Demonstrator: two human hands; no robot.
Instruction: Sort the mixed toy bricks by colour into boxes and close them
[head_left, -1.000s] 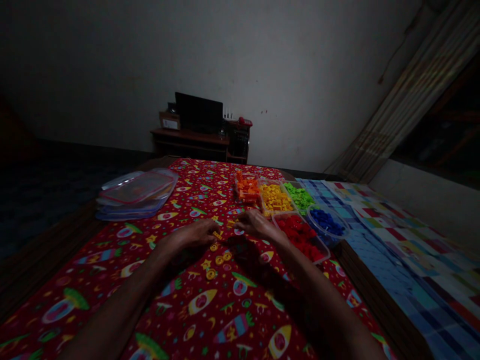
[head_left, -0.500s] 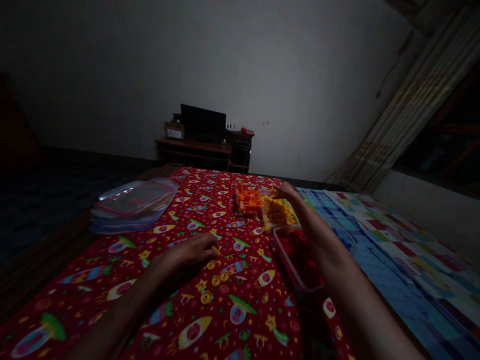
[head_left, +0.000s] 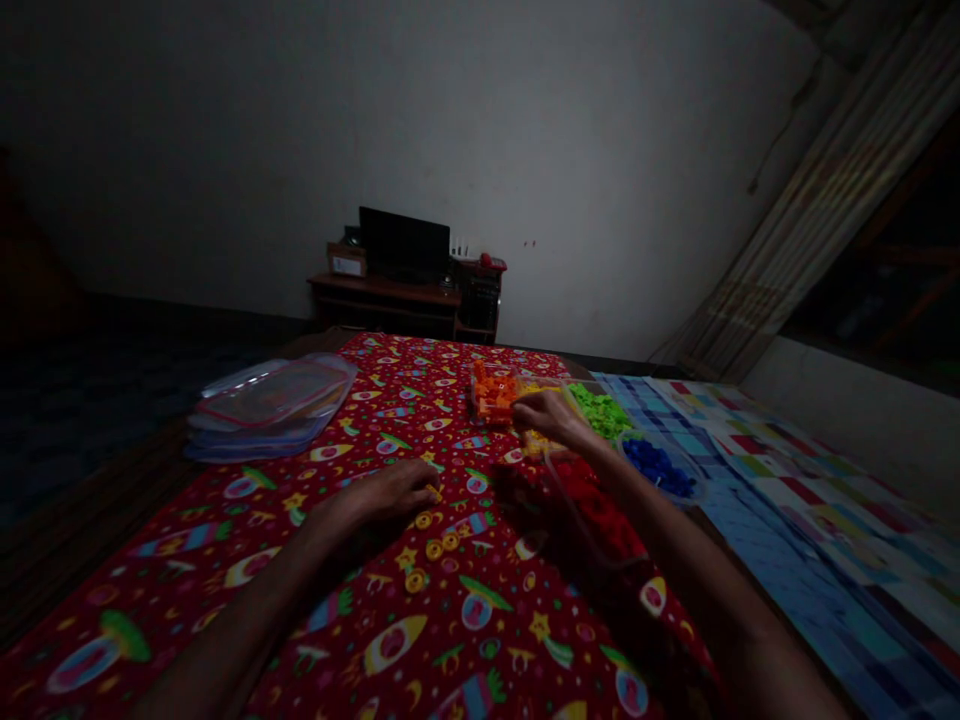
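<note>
My left hand (head_left: 394,490) rests on the red patterned cloth, its fingers closed on a small yellow toy block piece (head_left: 434,493). Several round yellow pieces, like little wheels (head_left: 434,549), lie on the cloth just below it. My right hand (head_left: 547,414) hovers around the left edge of a clear box of yellow pieces (head_left: 534,443), partly covering it. Its fingers are drawn together, and whatever they hold is hidden. Nearer to me, under the right forearm, stands a clear box of red pieces (head_left: 592,505).
Beyond the right hand are boxes of orange pieces (head_left: 493,393), green pieces (head_left: 600,408) and blue pieces (head_left: 658,468). Stacked clear plastic lids (head_left: 270,405) lie at the left edge of the red cloth (head_left: 390,400). A desk with a monitor (head_left: 405,243) stands by the wall.
My right hand has come back left and toward me, from the far side of the yellow box to its left edge. The left hand stays nearly in place with the yellow piece.
</note>
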